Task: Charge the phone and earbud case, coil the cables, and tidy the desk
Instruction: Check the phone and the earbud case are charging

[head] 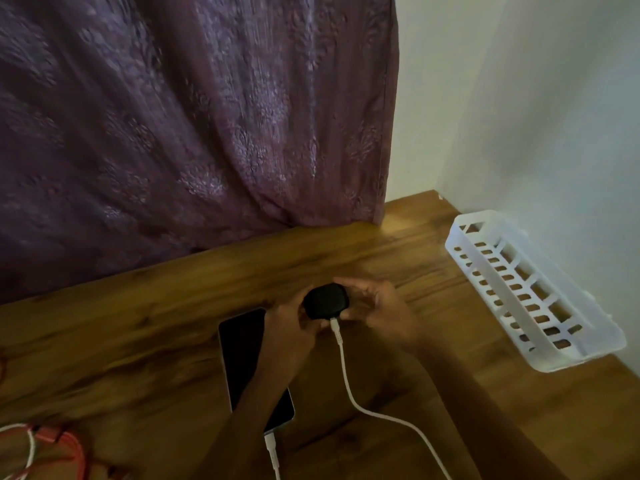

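Observation:
A black earbud case (323,301) is held just above the wooden desk (138,341) between both hands. My left hand (287,323) grips its left side and my right hand (377,304) its right side. A white cable (346,372) is plugged into the case's near edge and trails toward the lower right. A dark phone (242,355) lies face up on the desk to the left, partly under my left forearm. A second white cable (272,453) is plugged into the phone's near end.
A white slotted plastic basket (519,289) stands along the right wall. Red and white cables (45,448) lie at the lower left corner. A purple curtain (190,116) hangs behind the desk's far edge.

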Demonstrator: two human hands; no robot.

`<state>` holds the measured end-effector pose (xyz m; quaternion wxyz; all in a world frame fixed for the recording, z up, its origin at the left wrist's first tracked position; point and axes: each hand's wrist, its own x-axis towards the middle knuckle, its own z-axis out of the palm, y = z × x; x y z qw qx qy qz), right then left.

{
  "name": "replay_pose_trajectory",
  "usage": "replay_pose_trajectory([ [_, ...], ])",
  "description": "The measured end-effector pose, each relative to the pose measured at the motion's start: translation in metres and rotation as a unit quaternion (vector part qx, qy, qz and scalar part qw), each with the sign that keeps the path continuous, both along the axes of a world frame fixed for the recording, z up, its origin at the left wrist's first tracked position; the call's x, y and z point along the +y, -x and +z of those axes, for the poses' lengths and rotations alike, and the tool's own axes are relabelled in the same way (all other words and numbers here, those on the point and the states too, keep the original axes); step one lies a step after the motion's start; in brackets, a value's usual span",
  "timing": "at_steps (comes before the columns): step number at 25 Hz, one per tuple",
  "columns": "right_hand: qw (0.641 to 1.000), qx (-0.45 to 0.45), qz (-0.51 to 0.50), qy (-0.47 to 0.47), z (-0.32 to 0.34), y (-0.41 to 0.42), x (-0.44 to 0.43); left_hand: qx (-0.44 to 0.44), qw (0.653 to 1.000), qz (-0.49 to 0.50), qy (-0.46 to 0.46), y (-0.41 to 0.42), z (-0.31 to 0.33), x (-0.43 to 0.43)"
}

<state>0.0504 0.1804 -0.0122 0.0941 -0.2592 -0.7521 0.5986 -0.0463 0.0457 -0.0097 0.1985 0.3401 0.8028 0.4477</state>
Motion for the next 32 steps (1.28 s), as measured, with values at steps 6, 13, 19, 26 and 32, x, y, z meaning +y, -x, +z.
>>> replay_pose_trajectory([
  [6, 0.997, -0.044, 0.008, -0.067, -0.034, 0.009, 0.010, 0.049, 0.997, -0.005, 0.063, 0.005, -0.025, 0.009],
  [13, 0.990, -0.080, 0.014, -0.114, -0.042, 0.010, 0.013, 0.060, 0.994, 0.008, 0.095, 0.004, -0.028, 0.011],
  [19, 0.986, -0.094, 0.031, -0.132, -0.036, 0.008, 0.009, 0.036, 0.994, 0.007, 0.100, 0.003, -0.027, 0.009],
  [26, 0.988, 0.012, -0.125, -0.085, 0.000, -0.029, 0.004, 0.069, 0.995, -0.006, 0.069, -0.028, 0.005, 0.014],
  [32, 0.936, 0.058, -0.297, -0.179, 0.033, -0.114, 0.033, 0.052, 0.996, -0.077, 0.006, -0.097, 0.035, 0.066],
])
